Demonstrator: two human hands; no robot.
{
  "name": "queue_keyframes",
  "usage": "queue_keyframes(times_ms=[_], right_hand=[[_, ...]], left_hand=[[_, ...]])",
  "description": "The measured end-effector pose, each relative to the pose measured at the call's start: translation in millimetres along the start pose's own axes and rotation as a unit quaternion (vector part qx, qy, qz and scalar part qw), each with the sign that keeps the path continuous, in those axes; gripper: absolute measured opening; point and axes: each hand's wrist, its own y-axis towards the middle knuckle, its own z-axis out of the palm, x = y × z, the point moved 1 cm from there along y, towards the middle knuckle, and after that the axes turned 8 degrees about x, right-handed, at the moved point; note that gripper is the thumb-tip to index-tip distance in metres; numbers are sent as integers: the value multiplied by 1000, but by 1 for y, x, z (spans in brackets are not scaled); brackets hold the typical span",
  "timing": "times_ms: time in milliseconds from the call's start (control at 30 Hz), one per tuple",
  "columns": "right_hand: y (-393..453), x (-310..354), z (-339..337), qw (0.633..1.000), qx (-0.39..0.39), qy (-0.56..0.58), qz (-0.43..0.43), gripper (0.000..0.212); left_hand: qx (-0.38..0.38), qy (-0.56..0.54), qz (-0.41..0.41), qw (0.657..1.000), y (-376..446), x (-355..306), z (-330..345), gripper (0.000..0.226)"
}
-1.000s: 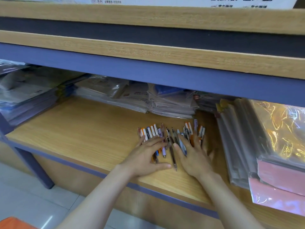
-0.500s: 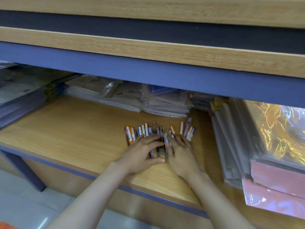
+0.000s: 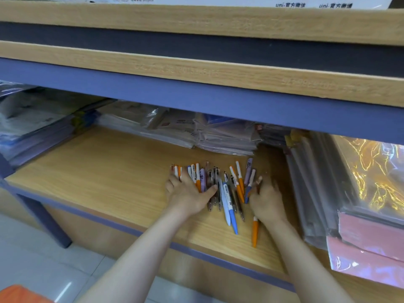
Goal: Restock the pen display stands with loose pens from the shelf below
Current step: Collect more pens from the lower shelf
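While the wooden shelf [image 3: 105,171] carries stacked plastic packets along its back and right side, the loose pens [image 3: 220,184] lie in a ragged row in the middle of it, and both hands are down flat on either flank of that row. Every pen's long axis runs front to back, tips toward the shelf's front edge, so the coming scoop has to close in sideways, across the barrels. Left hand [image 3: 188,193] presses the left end of the pile, fingers [image 3: 175,182] straight and lying over the orange-and-white pens, thumb touching the middle ones; right hand [image 3: 265,202] sits just beside the right end, fingers loosely bent, gripping nothing. Left looks the nearer. Compared with half a second ago the hands have parted, baring the middle pens, and a blue-and-white pen [image 3: 229,211] and an orange pen [image 3: 255,231] now trail toward the front edge.
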Motion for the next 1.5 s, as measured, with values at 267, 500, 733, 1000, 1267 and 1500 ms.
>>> queue_keyframes(times_ms=[267, 500, 733, 1000, 1267, 1500], right_hand=[[17, 15, -3, 999, 28, -26, -6, 25], [14, 28, 12, 995, 97, 18, -29, 32], [-44, 22, -20, 989, 76, -122, 38, 49], [-49, 7, -39, 992, 25, -93, 86, 28], [37, 13, -15, 997, -56, -17, 41, 23], [46, 15, 24, 984, 94, -150, 33, 87]], left_hand=[[26, 24, -21, 999, 2, -36, 5, 125], [-3, -7, 13, 1000, 4, -40, 17, 114], [-3, -9, 18, 1000, 6, -35, 21, 116], [-7, 19, 17, 1000, 7, -36, 23, 112], [-45, 76, 18, 996, 17, -26, 10, 99], [-49, 146, 2, 988, 34, -25, 0, 93]])
